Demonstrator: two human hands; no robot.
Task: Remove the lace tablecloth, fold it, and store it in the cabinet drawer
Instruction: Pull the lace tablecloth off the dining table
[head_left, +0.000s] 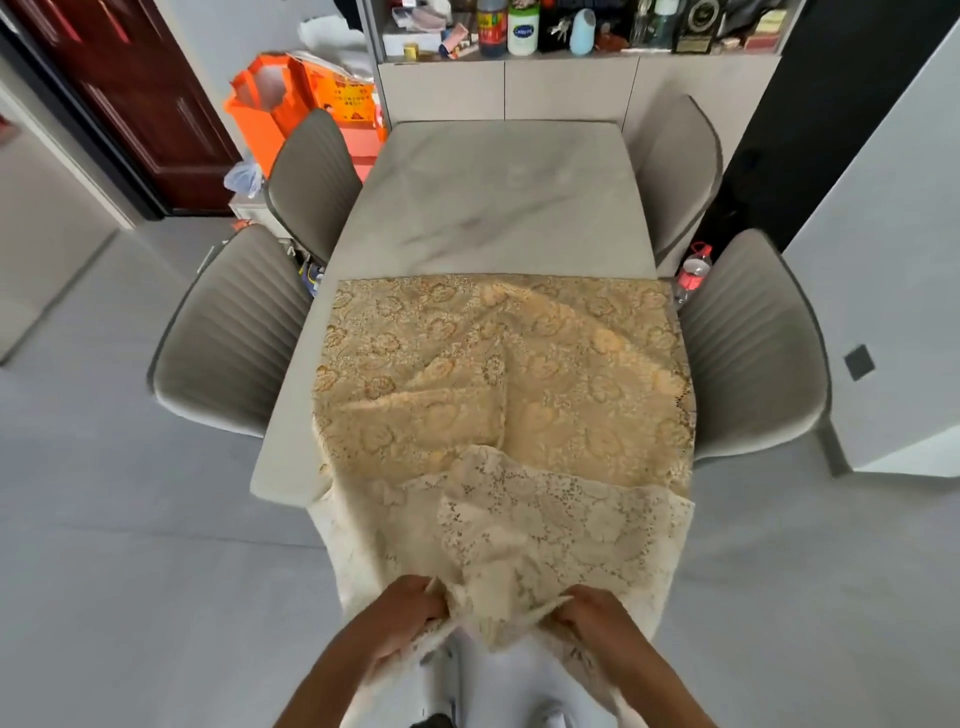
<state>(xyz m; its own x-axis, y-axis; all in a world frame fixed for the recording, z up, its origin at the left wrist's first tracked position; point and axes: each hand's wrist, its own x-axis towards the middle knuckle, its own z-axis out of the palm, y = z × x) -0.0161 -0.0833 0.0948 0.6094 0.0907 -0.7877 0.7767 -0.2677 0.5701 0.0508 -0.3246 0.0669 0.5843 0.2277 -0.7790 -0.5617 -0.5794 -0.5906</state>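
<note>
The left hand (402, 616) and right hand (597, 621) each clench bunched edge of the lace tablecloth (509, 395); beyond them it lies doubled on the table (498, 197) (hem dangling below); uneven pulling could skew the fold.

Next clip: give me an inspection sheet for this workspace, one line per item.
Surface: grey marble-look dining table, far half bare.
Job's things: beige floral lace tablecloth bunched over the near half, its edge hanging off the near end.
Clutter: nothing seen on the table.
Hands: left hand and right hand both grip the hanging edge.
Cables: nothing seen.
Surroundings: four grey padded chairs; orange paper bags; beige cabinet with a crowded shelf.
</note>
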